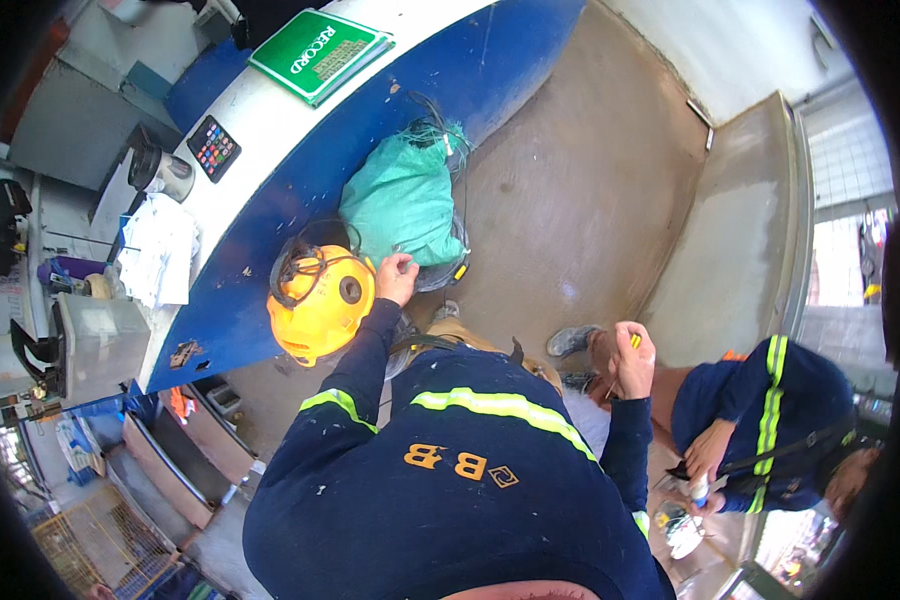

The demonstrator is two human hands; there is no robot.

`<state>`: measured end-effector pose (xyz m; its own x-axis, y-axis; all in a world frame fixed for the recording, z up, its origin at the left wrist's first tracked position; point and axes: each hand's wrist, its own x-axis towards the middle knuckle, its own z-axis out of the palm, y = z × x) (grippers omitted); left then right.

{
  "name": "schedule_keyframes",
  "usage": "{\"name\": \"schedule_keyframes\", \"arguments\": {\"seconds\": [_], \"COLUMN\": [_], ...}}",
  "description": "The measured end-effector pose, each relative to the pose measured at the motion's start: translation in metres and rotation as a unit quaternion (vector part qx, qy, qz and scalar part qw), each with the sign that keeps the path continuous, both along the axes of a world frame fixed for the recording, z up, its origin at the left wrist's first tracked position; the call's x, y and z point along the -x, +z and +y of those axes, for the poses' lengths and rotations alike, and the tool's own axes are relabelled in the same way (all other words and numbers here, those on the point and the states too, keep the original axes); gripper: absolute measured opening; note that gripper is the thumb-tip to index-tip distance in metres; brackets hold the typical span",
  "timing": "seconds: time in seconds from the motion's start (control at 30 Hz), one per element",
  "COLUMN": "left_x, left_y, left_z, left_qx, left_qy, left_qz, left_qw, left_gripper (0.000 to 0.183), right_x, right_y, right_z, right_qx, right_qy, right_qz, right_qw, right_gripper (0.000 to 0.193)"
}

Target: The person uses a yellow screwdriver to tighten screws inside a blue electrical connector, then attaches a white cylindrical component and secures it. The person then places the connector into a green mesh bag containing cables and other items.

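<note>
My left hand [397, 280] is in front of me with fingers curled together, just beside a yellow safety helmet [322, 305] with black earmuff-like parts. Whatever it may pinch is too small to make out. Just beyond that hand, a bulging green woven sack [398, 200] sits against the blue counter front. Over to the right, my right hand [630, 362] is closed round a small thing; only its yellow end [635, 341] shows between the fingers. The rest of it is hidden, so its kind is unclear.
The curved white counter top [270, 160] carries a green record book [320, 55], a phone [214, 149], a dark-lidded cup [160, 172] and white papers [158, 250]. At right, a person in a dark reflective-striped top [770, 425] bends over, holding a small white-and-blue container [700, 490].
</note>
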<state>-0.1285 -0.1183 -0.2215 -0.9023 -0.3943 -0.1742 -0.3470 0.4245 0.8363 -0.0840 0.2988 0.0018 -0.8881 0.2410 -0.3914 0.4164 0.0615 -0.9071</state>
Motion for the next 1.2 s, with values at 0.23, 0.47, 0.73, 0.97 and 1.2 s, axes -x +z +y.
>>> {"name": "schedule_keyframes", "arguments": {"seconds": [0.23, 0.47, 0.73, 0.97, 1.2], "left_x": [0.095, 0.257, 0.263, 0.222, 0.185], "left_y": [0.012, 0.033, 0.079, 0.172, 0.177], "left_z": [0.003, 0.042, 0.128, 0.124, 0.15], "left_qx": [-0.051, 0.003, -0.048, -0.097, -0.012], "left_qy": [0.042, 0.099, 0.182, 0.169, 0.072], "left_qz": [0.034, 0.082, 0.039, -0.001, -0.073], "left_qw": [0.997, 0.992, 0.981, 0.981, 0.995], "left_gripper": [0.032, 0.081, 0.032, 0.032, 0.037], "right_x": [0.157, 0.34, 0.536, 0.566, 0.547], "right_y": [-0.03, -0.07, -0.099, -0.144, -0.165], "right_z": [-0.032, -0.065, -0.108, -0.225, -0.313], "right_qx": [-0.189, -0.281, -0.251, -0.093, -0.197], "right_qy": [0.188, 0.397, 0.539, 0.591, 0.666], "right_qz": [-0.005, 0.077, 0.112, -0.053, 0.222], "right_qw": [0.964, 0.87, 0.796, 0.8, 0.684], "right_gripper": [0.019, 0.022, 0.03, 0.042, 0.055]}}
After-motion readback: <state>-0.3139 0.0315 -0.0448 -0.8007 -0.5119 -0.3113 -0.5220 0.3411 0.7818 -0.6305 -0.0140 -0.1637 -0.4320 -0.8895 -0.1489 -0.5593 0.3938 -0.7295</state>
